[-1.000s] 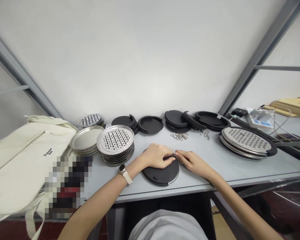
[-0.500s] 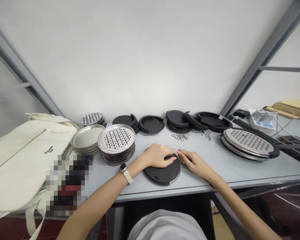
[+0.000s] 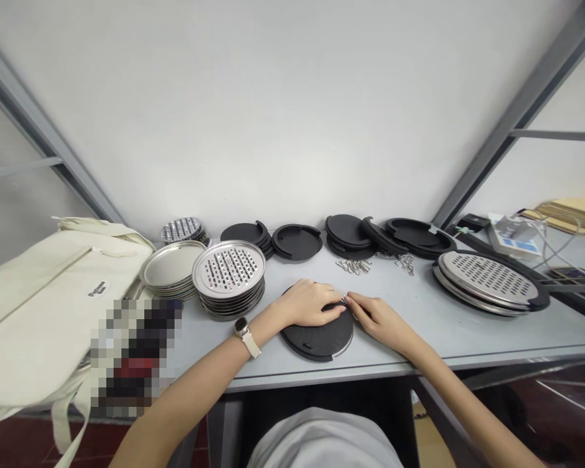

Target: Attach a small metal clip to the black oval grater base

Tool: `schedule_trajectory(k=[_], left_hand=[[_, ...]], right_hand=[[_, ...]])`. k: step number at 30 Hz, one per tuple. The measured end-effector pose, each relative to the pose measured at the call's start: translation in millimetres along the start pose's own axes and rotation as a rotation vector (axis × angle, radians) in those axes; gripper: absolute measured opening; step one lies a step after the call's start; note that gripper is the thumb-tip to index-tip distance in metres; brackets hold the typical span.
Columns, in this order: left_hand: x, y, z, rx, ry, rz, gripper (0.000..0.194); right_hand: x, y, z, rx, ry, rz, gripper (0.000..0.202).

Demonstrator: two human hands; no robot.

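A round black disc [image 3: 316, 341] with a thin silvery edge at its lower right lies near the front of the table. My left hand [image 3: 309, 303], with a watch at the wrist, rests over the disc's upper part, its thumb and fingertips at the right rim. At that same rim my right hand [image 3: 373, 316] pinches a small metal wire hook [image 3: 344, 299], which shows between the fingertips of both hands. Behind the hands lies a small pile of metal hooks [image 3: 355, 266], with a second pile [image 3: 405, 263] to its right.
Stacked metal grater discs [image 3: 229, 270] and plain metal discs [image 3: 173, 265] stand at left, beside a cream bag [image 3: 43, 305]. Black round holders [image 3: 297, 242] line the wall. Larger grater discs [image 3: 490, 279] lie at right, near a white device [image 3: 511, 240].
The view has shifted very slightly. My right fingertips have moved a little closer to the hook, and less of it shows; my left hand stays on the disc.
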State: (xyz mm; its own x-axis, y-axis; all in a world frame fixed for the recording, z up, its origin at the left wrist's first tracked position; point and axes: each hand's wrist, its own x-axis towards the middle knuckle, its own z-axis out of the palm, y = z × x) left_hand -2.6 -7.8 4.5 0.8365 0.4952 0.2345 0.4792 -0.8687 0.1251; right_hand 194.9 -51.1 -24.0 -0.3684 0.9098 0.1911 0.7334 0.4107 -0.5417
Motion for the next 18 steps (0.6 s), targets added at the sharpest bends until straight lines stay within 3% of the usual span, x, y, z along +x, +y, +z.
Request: schedule_trajectory(k=[18], left_hand=[[0.1,0.5,0.7,0.001,0.002,-0.015,0.027]], right_hand=[[-1.8,1.3,1.8,-0.012,0.012,-0.006,0.032]])
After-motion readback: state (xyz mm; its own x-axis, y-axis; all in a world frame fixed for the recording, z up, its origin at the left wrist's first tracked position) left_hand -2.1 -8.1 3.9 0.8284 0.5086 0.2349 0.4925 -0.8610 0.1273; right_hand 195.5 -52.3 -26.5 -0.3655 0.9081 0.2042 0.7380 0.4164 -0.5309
